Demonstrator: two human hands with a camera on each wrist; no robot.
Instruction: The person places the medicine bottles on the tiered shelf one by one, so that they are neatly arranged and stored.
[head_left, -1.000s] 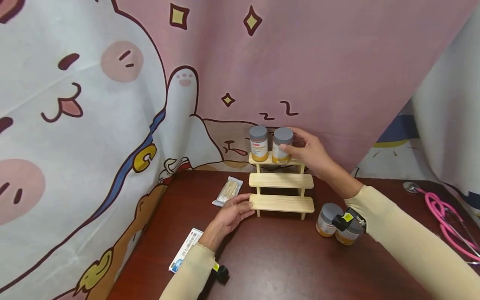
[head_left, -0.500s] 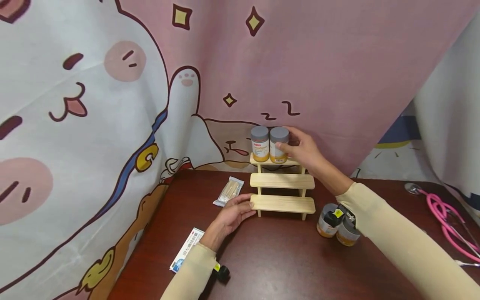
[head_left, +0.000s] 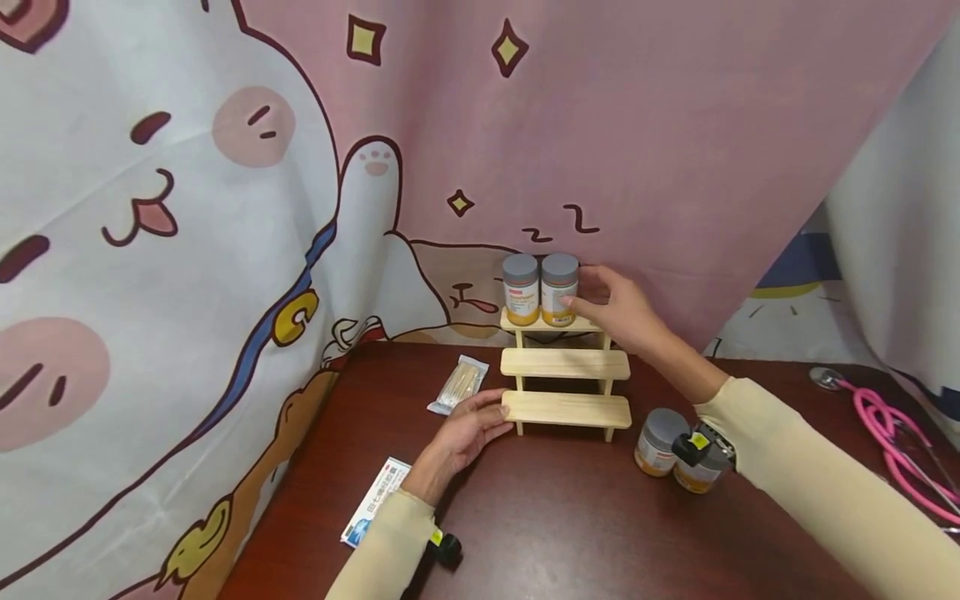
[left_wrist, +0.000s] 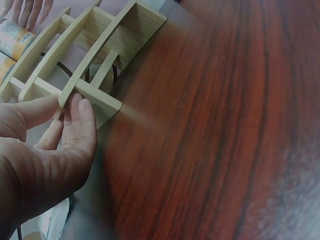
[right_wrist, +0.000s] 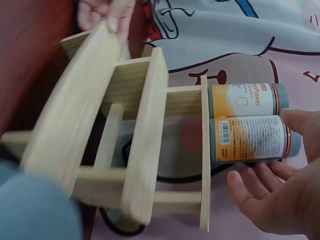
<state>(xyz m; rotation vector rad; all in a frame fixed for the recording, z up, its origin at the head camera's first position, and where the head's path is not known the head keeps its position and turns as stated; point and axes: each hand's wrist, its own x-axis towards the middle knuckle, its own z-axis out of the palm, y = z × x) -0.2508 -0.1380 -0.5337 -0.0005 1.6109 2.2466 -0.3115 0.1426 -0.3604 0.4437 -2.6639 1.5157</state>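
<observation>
A three-tier wooden display stand (head_left: 564, 363) stands on the table. My left hand (head_left: 467, 433) pinches the left end of its lowest step, thumb above and fingers below, as the left wrist view (left_wrist: 55, 145) shows. Two grey-lidded jars with white and yellow labels, a left jar (head_left: 521, 290) and a right jar (head_left: 559, 292), stand upright side by side on the top step. My right hand (head_left: 626, 312) is at the right jar, fingers spread loosely around its right side. In the right wrist view the thumb is by the lid and several fingers are apart from the jar (right_wrist: 250, 139).
Two more jars (head_left: 656, 446) stand on the table right of the stand, one partly hidden by the wrist camera. A packet of cotton swabs (head_left: 459, 385) and a white medicine box (head_left: 377, 500) lie left. A pink stethoscope (head_left: 892, 433) lies far right. A printed curtain (head_left: 675, 150) hangs behind.
The right jar has shifted left, close against the left jar. My right hand followed it, then loosened and drew back slightly to the right. My left hand stays on the stand.
</observation>
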